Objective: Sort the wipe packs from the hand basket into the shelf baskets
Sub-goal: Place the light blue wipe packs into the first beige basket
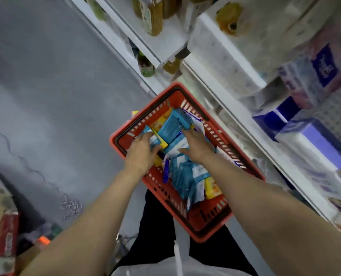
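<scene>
A red hand basket (209,226) stands on the floor beside the shelving, filled with several blue-and-white, yellow and purple wipe packs. Both my hands are inside it. My left hand (140,152) reaches into the basket's left side, its fingers curled around blue and yellow packs (155,141). My right hand (197,145) lies over a white-and-blue pack (175,149) in the middle, thumb on the pack's near side and fingers past its far edge. A large blue pack (170,127) lies between the hands. The image is blurred, so the exact grip is hard to read.
White shelving (221,56) runs along the right, with bottles (151,18) at the top and tissue and wipe packages (323,66) lower down. Grey floor (46,86) spreads to the left. Boxes and a red carton (6,238) sit at the lower left.
</scene>
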{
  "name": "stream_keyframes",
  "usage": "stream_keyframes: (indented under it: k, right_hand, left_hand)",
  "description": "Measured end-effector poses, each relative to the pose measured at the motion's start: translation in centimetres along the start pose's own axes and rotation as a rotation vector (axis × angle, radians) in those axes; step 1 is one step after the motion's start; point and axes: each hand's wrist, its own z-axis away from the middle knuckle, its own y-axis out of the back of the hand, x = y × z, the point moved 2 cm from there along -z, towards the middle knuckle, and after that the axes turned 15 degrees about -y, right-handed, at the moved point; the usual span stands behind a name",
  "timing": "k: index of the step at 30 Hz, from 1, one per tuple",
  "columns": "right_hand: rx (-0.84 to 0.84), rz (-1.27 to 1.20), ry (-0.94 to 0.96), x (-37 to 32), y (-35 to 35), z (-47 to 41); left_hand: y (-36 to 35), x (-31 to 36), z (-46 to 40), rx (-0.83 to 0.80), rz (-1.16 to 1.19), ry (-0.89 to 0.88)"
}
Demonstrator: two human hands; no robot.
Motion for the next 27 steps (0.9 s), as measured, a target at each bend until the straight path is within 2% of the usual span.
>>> stream_keyframes:
  k: [2, 5, 10, 12, 16, 19, 23, 27]
  right_hand:
    - [-0.017, 0.097, -0.025, -0.1, -0.6, -0.7]
    - [0.094, 0.218, -0.017, -0.5, -0.5, -1.4]
    - [0.247, 0.125, 0.019, -0.2, -0.1, -0.3]
    - [0.203, -0.036, -0.007, 0.8, -0.2, 1.0]
    - [0.091, -0.548, -0.257, 4.1, -1.0, 4.0]
    - [-0.056, -0.883, -0.401, 6.2, -1.6, 5.9]
    - [-0.161, -1.024, -0.431, 7.9, -1.7, 7.0]
    - [-0.302, -1.250, -0.473, 8.4, -1.3, 7.6]
  left_hand:
    - [0.0, -0.8, -0.5, 0.005, 0.018, -0.003]
    - [-0.3, -1.5, -0.6, 0.033, 0.051, -0.005]
    - [-1.2, -1.8, -0.9, 0.086, 0.083, -0.004]
    - [-1.8, -1.4, -1.6, 0.086, 0.102, -0.026]
    - [-3.1, -0.5, -3.8, 0.115, 0.070, -0.043]
    - [-4.3, -0.2, -5.6, 0.122, 0.023, 0.040]
    - [-5.3, -0.3, -7.3, 0.063, -0.069, 0.180]
    - [-4.7, 0.8, -6.5, 0.149, 0.049, 0.184]
